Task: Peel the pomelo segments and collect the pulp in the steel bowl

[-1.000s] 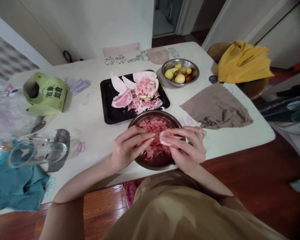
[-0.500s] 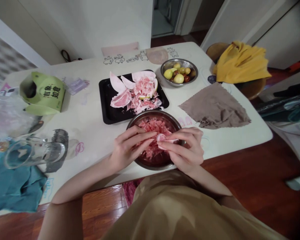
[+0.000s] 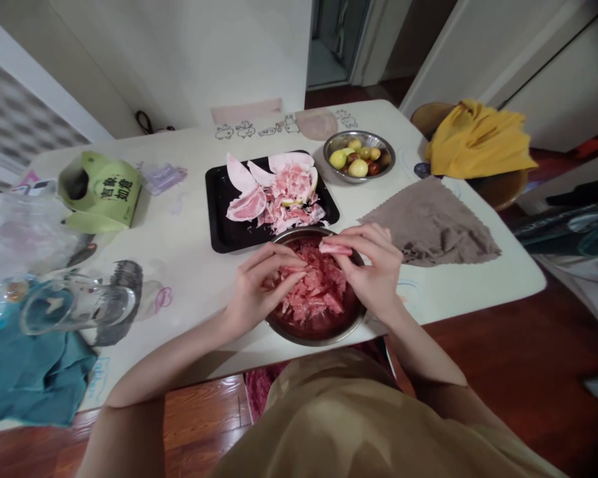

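A steel bowl [image 3: 315,342] at the table's near edge holds loose red pomelo pulp [image 3: 319,292]. Over its left side, my left hand [image 3: 259,282] is closed in a pinch on a small bit of pomelo pulp [image 3: 293,269]. My right hand [image 3: 376,265], above the bowl's right rim, grips a pale pink pomelo piece [image 3: 335,249] between thumb and fingers. Just behind the bowl lies a black tray [image 3: 222,229] with thick pomelo peel [image 3: 239,174] and a heap of torn pink membrane [image 3: 294,182].
A second steel bowl [image 3: 359,178] of small green and brown fruit stands behind right. A grey-brown cloth [image 3: 433,222] lies on the right. On the left are a green paper box [image 3: 112,192], a glass jug [image 3: 80,302] on its side, plastic bags [image 3: 24,229] and a teal cloth [image 3: 40,378].
My hands have moved apart. The right one has gone up and away with the pomelo piece, while the left stays over the bowl. The view has shifted slightly.
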The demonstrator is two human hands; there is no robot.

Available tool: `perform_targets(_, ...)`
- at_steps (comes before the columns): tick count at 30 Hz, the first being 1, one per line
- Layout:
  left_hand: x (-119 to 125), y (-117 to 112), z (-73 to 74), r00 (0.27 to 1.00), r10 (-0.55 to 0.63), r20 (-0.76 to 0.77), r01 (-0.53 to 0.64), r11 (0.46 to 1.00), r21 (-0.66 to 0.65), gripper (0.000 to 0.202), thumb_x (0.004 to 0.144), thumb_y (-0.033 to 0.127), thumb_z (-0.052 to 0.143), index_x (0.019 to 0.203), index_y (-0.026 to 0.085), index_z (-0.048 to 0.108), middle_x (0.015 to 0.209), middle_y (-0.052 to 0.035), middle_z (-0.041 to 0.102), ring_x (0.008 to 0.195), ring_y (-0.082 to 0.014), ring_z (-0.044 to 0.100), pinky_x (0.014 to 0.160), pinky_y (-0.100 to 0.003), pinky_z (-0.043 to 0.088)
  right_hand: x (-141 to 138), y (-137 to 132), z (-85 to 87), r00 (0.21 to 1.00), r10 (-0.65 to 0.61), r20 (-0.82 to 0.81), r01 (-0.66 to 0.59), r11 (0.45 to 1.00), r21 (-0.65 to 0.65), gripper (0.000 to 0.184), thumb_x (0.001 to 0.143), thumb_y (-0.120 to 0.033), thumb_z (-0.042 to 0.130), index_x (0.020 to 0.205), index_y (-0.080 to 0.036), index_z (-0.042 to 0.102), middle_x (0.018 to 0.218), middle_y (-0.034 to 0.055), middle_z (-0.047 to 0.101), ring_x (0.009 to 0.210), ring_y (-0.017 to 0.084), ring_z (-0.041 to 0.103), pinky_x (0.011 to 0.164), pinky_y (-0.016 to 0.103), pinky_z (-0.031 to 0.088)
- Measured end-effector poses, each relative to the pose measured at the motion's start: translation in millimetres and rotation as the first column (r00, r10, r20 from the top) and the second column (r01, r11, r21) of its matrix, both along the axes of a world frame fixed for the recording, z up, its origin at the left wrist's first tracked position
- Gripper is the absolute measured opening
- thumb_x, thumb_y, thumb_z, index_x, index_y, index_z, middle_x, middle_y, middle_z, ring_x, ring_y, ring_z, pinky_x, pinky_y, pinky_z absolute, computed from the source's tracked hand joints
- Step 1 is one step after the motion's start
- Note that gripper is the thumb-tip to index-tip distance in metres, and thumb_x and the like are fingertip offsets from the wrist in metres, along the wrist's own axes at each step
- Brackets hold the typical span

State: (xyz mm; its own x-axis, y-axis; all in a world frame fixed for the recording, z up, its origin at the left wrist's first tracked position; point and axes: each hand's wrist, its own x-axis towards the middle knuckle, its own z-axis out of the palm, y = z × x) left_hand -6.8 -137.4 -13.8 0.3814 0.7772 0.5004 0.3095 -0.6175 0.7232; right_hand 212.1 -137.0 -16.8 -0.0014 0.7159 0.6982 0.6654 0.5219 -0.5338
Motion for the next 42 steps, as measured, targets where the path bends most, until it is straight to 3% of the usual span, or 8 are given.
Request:
perform_targets(6,1,0,-8.5,0.994,0.021,0.108,-0.001,0.983,-0.184,0.025,0.091,0.022,0.074,0.116,0.019,0.069,0.11,-0.009,0.073,0.09,-0.0123,0.073,0.063,-0.014,0.057,6,72,-5.7,0.985,0.142,-0.097,-0.149,0.986,-0.076,0.023,0.084,-0.009,0.07,0.102,-0.022,0.078,0.094,0.0035,0.077,0.086,0.018,0.07,0.078,0.032,0.055)
perform_targets(9,2,1,-10.4,0.989,0.042,0.145,-0.01,0.977,-0.214,0.027,0.091,0.025,0.074,0.115,0.017,0.066,0.113,-0.0103,0.073,0.088,-0.0124,0.075,0.063,-0.013,0.057,6,93,-7.9,0.978,0.208,0.003,-0.205,0.965,-0.166,0.047,0.08,-0.011,0.073,0.126,-0.02,0.069,0.122,0.0113,0.072,0.106,0.024,0.07,0.087,0.038,0.058)
perform_targets(12,2,2,-10.1,0.989,0.042,0.143,-0.015,0.983,-0.185,0.025,0.093,0.026,0.072,0.114,0.016,0.064,0.111,-0.0105,0.073,0.095,-0.0155,0.076,0.07,-0.017,0.061,1,79,-2.1,0.964,0.26,0.045,-0.25,0.955,-0.159,0.032,0.089,-0.015,0.068,0.119,-0.022,0.072,0.124,0.0103,0.072,0.116,0.024,0.067,0.102,0.044,0.053)
perform_targets(16,1,3,-10.6,0.993,0.063,0.1,-0.051,0.992,-0.114,0.026,0.095,0.023,0.068,0.12,0.017,0.06,0.113,-0.0098,0.075,0.095,-0.0144,0.077,0.079,-0.021,0.062,-10,30,8.6,0.955,0.293,-0.042,-0.295,0.953,-0.071,0.015,0.094,-0.02,0.067,0.104,-0.024,0.077,0.104,0.0056,0.077,0.101,0.02,0.069,0.094,0.04,0.056)
perform_targets(21,1,1,-11.7,0.992,0.126,0.02,-0.127,0.99,0.057,0.026,0.095,0.017,0.067,0.121,0.019,0.065,0.114,-0.0073,0.073,0.097,-0.012,0.075,0.078,-0.018,0.059,-22,-8,5.6,0.968,0.25,-0.003,-0.249,0.967,0.056,0.015,0.088,-0.018,0.075,0.102,-0.023,0.076,0.095,0.0049,0.075,0.09,0.019,0.067,0.082,0.039,0.057)
perform_targets(26,2,-3,-9.7,0.992,0.125,0.032,-0.128,0.985,0.119,0.029,0.093,0.016,0.07,0.121,0.019,0.063,0.11,-0.0072,0.076,0.095,-0.0134,0.076,0.081,-0.023,0.062,-23,-16,-2.2,0.979,0.199,0.041,-0.203,0.971,0.126,0.019,0.087,-0.012,0.074,0.102,-0.024,0.075,0.094,0.0041,0.076,0.089,0.02,0.067,0.079,0.04,0.058)
perform_targets(32,-1,-1,-3.3,0.997,-0.032,0.072,0.016,0.977,0.212,0.019,0.09,0.009,0.071,0.108,0.018,0.071,0.112,-0.0102,0.078,0.104,-0.019,0.075,0.093,-0.035,0.062,-21,-20,0.6,0.984,0.178,0.029,-0.18,0.972,0.15,0.02,0.086,-0.008,0.072,0.098,-0.023,0.074,0.091,0.0043,0.076,0.085,0.019,0.067,0.077,0.04,0.058)
perform_targets(42,-6,-2,-4.6,0.993,-0.043,0.109,0.01,0.959,0.285,0.026,0.089,0.003,0.07,0.109,0.019,0.075,0.106,-0.0073,0.077,0.096,-0.0169,0.075,0.085,-0.032,0.063,-21,-28,1.1,0.979,0.177,0.1,-0.193,0.963,0.186,0.03,0.085,-0.01,0.074,0.111,-0.025,0.073,0.095,0.0035,0.078,0.089,0.021,0.069,0.079,0.04,0.061)
